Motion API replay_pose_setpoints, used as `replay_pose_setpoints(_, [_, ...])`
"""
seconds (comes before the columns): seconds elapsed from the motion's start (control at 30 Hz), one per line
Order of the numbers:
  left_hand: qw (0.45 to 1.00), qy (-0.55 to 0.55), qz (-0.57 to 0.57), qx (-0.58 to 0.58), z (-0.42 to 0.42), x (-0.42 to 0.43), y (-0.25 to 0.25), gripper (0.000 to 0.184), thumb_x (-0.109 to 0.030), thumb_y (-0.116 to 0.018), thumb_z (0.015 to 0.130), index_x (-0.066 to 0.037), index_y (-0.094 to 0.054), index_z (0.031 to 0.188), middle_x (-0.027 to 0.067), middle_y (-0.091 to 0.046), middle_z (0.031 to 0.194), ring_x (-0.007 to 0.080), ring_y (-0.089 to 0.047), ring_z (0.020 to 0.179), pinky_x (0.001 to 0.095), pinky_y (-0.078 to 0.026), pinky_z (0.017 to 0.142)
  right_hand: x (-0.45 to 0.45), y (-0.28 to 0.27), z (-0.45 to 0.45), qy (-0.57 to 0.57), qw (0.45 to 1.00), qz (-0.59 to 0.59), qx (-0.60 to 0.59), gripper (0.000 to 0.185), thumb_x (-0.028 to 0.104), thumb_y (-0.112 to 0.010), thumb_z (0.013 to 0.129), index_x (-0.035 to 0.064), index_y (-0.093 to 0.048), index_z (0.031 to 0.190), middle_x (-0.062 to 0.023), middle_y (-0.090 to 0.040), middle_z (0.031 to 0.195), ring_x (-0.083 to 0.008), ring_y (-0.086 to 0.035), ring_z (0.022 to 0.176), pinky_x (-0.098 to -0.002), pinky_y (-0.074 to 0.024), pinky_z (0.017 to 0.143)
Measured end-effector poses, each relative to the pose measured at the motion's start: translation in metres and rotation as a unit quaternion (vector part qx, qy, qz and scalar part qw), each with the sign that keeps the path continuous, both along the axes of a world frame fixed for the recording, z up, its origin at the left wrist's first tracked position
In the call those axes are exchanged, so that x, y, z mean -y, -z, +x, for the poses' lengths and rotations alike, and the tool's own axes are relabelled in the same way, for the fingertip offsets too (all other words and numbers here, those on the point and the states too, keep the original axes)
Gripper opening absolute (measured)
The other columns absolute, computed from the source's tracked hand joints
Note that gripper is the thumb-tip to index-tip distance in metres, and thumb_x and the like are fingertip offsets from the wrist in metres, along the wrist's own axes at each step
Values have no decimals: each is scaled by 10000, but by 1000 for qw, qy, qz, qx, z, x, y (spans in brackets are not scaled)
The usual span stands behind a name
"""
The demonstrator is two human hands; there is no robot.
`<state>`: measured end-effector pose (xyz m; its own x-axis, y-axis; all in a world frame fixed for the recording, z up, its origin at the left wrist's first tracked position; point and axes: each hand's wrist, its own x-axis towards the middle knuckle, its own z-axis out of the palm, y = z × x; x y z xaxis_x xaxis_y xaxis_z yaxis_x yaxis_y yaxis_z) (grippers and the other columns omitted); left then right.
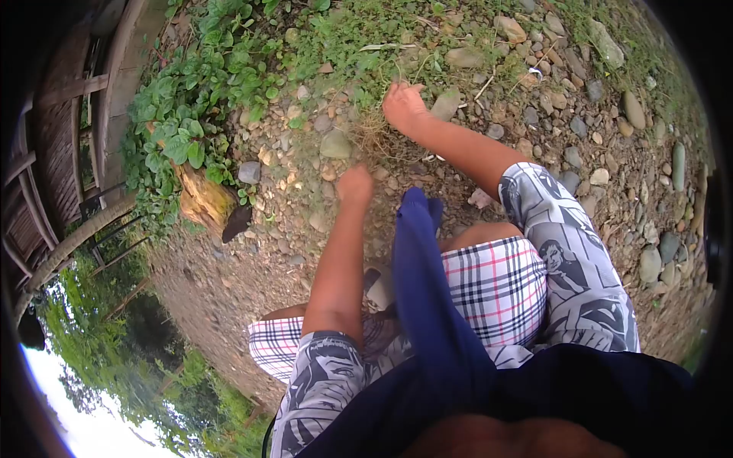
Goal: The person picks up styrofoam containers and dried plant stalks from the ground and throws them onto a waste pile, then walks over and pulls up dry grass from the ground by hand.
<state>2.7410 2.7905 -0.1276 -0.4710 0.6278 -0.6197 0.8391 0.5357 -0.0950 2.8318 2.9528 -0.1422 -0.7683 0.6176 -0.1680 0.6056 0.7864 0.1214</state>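
Across the bottom edge spreads dark blue cloth [427,282], one strip of it hanging between the two forearms and hiding some of the ground and the checked shorts [496,290]. Past its tip, a pale scrap [481,198] lies by the right forearm. The left hand [355,185] is bunched low over the gravel; it is blurred, so I cannot tell whether its fingers hold anything. Just beyond sits a greenish stone [336,145], with a tangle of dry roots [374,136] beside it. The right hand [405,107] reaches into the weeds [363,95] past the roots, fingers bent down, their grip hidden; a flat stone [446,104] is just beside it. Off to the left are a log [202,198], a grey stone [250,172] and a leafy plant [183,137]; farther off, a wooden structure [95,88] and trees [153,366].
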Motion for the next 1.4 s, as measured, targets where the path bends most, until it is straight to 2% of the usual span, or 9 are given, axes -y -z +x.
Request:
replay_pose_setpoints(0.13, [998, 45, -36, 14, -3, -5, -11, 253, -89, -415, 782, -60, -604, 948, 176, -605, 966, 310, -592, 893, 394, -476, 769, -20, -17, -11, 44, 972, -219, 74, 221, 105, -582, 694, 38, -655, 892, -114, -629, 870, -296, -611, 760, -517, -477, 524])
replay_pose_setpoints(0.33, [992, 95, -87, -11, -14, -11, -48, 258, -70, -410, 791, -82, -606, 959, 165, -612, 946, 311, -599, 880, 387, -487, 749, -12, -18, -22, 63, 966, -217, 126, 186, 119, -598, 690, 59, -673, 850, -87, -649, 867, -248, -627, 728, -457, -487, 509])
replay_pose_setpoints(0.47, [975, 153, -149, -54, -18, -4, -155, 221, -81, -437, 791, -85, -596, 944, 163, -617, 909, 307, -604, 852, 389, -487, 732, -20, 12, -21, 102, 947, -290, 95, 194, 119, -605, 680, 47, -673, 846, -91, -648, 871, -249, -624, 765, -439, -484, 529])
replay_pose_setpoints(0.63, [987, 116, -36, -105, -47, 38, -236, 128, -93, -465, 774, -37, -558, 844, 189, -605, 834, 346, -593, 776, 433, -468, 680, -31, 18, -4, 67, 951, -300, 34, 189, 120, -605, 672, 52, -681, 831, -106, -654, 863, -237, -626, 798, -403, -493, 568])
replay_pose_setpoints(0.93, [986, 39, 139, -85, -80, 45, -253, 174, -113, -555, 756, -17, -539, 900, 209, -586, 821, 376, -557, 800, 446, -437, 700, 2, 2, 37, -44, 968, -244, -35, 158, 137, -544, 667, 48, -662, 720, -128, -648, 797, -259, -628, 781, -364, -498, 635])
replay_pose_setpoints(1.13, [982, 31, 177, -58, -91, 59, -250, 282, -105, -550, 763, 4, -551, 1023, 234, -587, 844, 386, -560, 796, 432, -442, 714, 52, -37, 55, -284, 897, -332, 67, 145, 115, -553, 656, 43, -651, 734, -162, -629, 876, -250, -624, 698, -343, -495, 600])
replay_pose_setpoints(1.23, [980, 0, 189, -57, -90, 54, -251, 283, -104, -548, 768, 21, -555, 1021, 249, -586, 843, 386, -562, 814, 426, -442, 727, 39, -42, 34, -282, 940, -189, -9, 165, 109, -527, 716, 42, -636, 821, -219, -517, 1136, -247, -602, 694, -337, -490, 587])
replay_pose_setpoints(1.33, [980, -23, 196, -35, -87, 48, -251, 291, -98, -542, 773, 31, -550, 1033, 264, -582, 835, 388, -563, 822, 424, -441, 736, 19, 0, 3, -351, 925, -92, -112, 220, 121, -496, 774, 58, -608, 953, -209, -416, 1235, -230, -579, 756, -319, -475, 574])
replay_pose_setpoints(1.4, [979, -34, 197, -31, -81, 44, -255, 286, -92, -540, 773, 36, -549, 1029, 264, -581, 835, 391, -562, 822, 424, -441, 737, 12, 10, -8, -274, 959, -23, -67, 254, 136, -490, 790, 75, -589, 1016, -161, -449, 1145, -217, -563, 792, -336, -469, 588])
